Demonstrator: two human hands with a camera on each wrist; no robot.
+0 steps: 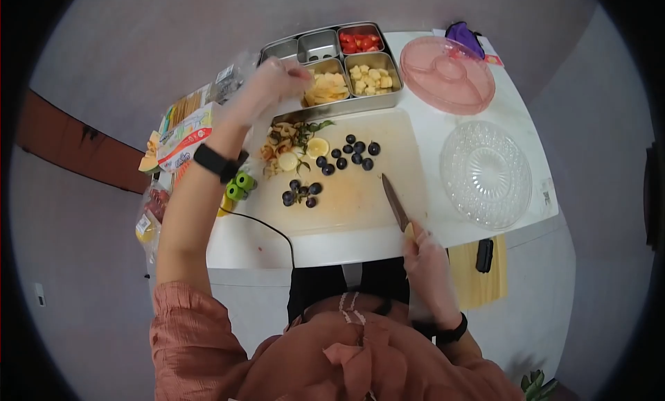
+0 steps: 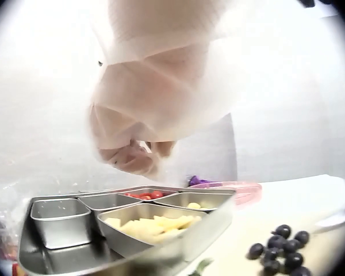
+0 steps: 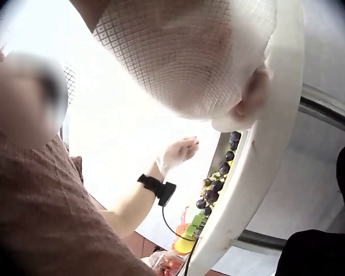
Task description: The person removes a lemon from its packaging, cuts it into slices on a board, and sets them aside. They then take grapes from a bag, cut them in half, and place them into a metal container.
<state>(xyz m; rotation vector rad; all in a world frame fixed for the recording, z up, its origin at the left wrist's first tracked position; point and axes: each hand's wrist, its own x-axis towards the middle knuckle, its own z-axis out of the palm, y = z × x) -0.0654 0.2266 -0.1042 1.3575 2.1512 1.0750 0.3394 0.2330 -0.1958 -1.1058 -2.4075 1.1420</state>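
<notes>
My gloved left hand [image 1: 273, 89] is raised over the near-left part of a steel tray [image 1: 332, 111], its fingers bent in toward the thumb. In the left wrist view, that hand [image 2: 144, 109] hangs above the metal compartments; I cannot tell whether something small sits between its fingertips. My gloved right hand [image 1: 428, 262] grips a knife [image 1: 396, 203] by its pale handle near the table's front edge, blade pointing away over the cutting board [image 1: 360, 217]. Dark grapes [image 1: 358, 147] lie on the board in two groups, beside a cut lemon half [image 1: 317, 148] and a heap of peels [image 1: 280, 144].
Compartments in the tray hold red fruit pieces [image 1: 360, 42], pale yellow chunks [image 1: 371, 80] and yellow slices [image 1: 325, 89]. On the right stand a pink divided plate [image 1: 447, 75] and a clear glass plate [image 1: 485, 176]. Packages [image 1: 185, 137] crowd the left edge, and a cable [image 1: 267, 226] crosses the front-left.
</notes>
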